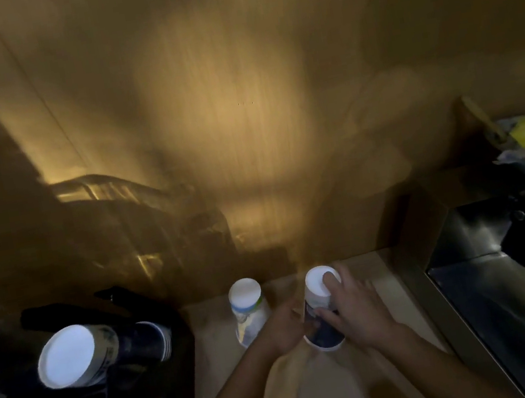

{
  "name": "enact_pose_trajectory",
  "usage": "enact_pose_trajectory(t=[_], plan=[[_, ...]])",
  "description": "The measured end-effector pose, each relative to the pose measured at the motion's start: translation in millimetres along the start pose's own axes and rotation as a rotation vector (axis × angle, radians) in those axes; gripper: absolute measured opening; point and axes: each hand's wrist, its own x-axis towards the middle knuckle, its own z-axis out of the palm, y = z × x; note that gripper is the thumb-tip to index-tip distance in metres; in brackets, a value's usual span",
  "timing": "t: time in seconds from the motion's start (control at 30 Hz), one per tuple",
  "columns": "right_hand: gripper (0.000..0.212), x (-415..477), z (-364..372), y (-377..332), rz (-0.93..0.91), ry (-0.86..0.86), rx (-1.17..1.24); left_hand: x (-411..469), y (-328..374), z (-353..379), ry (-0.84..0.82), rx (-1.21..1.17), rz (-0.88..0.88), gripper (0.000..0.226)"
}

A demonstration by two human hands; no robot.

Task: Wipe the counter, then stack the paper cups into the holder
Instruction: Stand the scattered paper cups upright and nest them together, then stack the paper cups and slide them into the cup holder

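White paper, blue-printed: an upturned stack of cups (321, 310) stands base-up on the pale tabletop (321, 390), gripped from both sides. The right hand (356, 308) is closed round its right flank, one fingertip over the white base; the left hand (284, 329) presses the lower left wall, its fingers largely hidden behind the stack. The stack's long axis runs upright, tilted slightly away from the person. A second upturned cup (248, 309) stands just to the left, apart from both hands and nearer the left one. The dark holder (114, 359), already carrying cups lying base-outward, sits well to the left, so the stack's likely path is leftward across the tabletop.
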Motion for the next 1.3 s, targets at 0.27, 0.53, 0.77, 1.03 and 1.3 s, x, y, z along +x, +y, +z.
enact_pose_trajectory(t=[0.27,0.53,0.77,1.03,1.3], plan=[[0.037,-29.2,-17.1,-22.3,-0.109,0.238,0.036,-53.3,-7.2,-18.9,0.144,-0.159,-0.167,0.043],[0.022,-104.2,34.0,-34.5,0.21,-0.15,0.606,-124.4,-40.7,-8.4,0.174,-0.394,-0.37,0.02],[0.049,-157.3,53.8,-58.0,0.594,-0.766,0.921,-187.5,-73.3,16.6,0.14,-0.345,-0.631,0.027],[0.064,-177.9,48.6,-68.7,0.724,-1.012,1.16,-210.4,-88.4,40.0,-0.077,-0.587,-0.689,0.079],[0.081,-179.3,35.3,-64.9,0.431,-0.636,1.294,-204.6,-74.1,46.8,-0.002,-0.756,-0.363,0.082]])
